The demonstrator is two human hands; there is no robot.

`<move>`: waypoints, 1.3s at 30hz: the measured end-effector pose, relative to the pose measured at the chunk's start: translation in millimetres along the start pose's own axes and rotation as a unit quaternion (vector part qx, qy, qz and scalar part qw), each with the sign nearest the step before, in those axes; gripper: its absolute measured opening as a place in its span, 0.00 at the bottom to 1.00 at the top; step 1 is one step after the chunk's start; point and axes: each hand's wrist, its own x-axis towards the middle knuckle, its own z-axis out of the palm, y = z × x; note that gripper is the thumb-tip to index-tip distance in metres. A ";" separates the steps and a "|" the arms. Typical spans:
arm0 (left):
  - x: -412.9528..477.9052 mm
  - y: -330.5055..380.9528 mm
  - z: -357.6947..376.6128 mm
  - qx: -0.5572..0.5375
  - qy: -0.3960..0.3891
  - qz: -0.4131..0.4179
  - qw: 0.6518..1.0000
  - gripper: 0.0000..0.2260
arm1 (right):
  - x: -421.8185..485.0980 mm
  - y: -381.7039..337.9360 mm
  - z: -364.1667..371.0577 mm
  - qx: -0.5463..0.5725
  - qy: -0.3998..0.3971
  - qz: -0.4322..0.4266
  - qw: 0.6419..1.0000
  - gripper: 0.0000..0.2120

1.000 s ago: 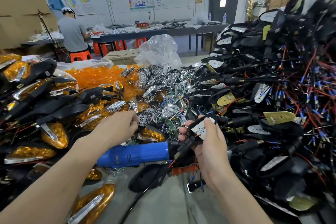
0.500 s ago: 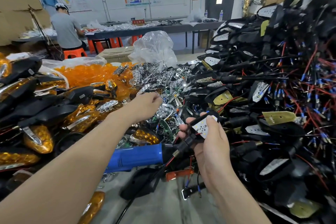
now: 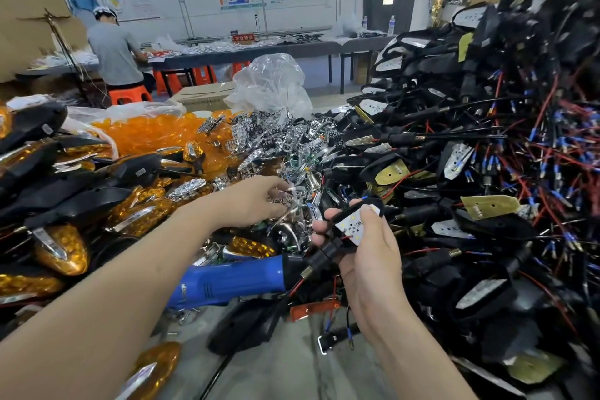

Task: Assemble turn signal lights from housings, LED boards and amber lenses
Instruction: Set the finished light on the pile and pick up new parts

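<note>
My right hand [image 3: 367, 256] grips a black turn signal housing [image 3: 337, 237] with a white LED board [image 3: 352, 221] facing up, its stem pointing down left. My left hand [image 3: 253, 201] reaches into the heap of chrome reflector pieces [image 3: 285, 146], fingers curled on the shiny parts; whether it holds one I cannot tell. Loose amber lenses [image 3: 152, 133] fill a clear bag behind. To the right rises a pile of black housings with red and blue wires [image 3: 487, 172]. Finished amber-and-black lights [image 3: 61, 247] are stacked at the left.
A blue power screwdriver [image 3: 227, 282] lies on the table under my arms, beside an orange strip [image 3: 311, 308]. A crumpled clear bag [image 3: 269, 84] stands behind the chrome heap. A person in a grey shirt [image 3: 113, 52] sits at a far table with orange stools.
My left hand has moved right and forward from the amber lights into the chrome reflector heap. My right hand keeps holding the housing, almost still.
</note>
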 end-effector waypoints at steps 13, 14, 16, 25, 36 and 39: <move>-41.0 15.7 -38.3 0.130 0.116 -0.049 0.983 0.15 | -0.7 1.4 0.8 0.038 -0.008 0.010 0.999 0.12; -47.5 16.2 -37.9 0.124 0.121 -0.049 0.984 0.15 | -1.1 1.9 1.2 0.038 -0.012 0.010 0.999 0.12; -62.8 17.7 -34.1 0.071 0.166 -0.033 0.983 0.14 | -1.8 1.5 2.2 0.042 -0.018 0.011 0.999 0.12; -119.2 38.1 31.5 -0.548 0.279 -0.010 0.789 0.14 | -3.6 2.1 3.9 0.046 -0.030 0.013 0.998 0.11; -128.4 42.4 54.7 -0.390 0.264 -0.003 0.882 0.10 | -0.7 3.0 0.5 0.060 -0.008 -0.005 0.998 0.12; -130.1 40.2 65.5 -0.266 0.269 0.003 0.926 0.16 | -0.9 3.0 -0.1 0.058 -0.006 -0.004 0.998 0.16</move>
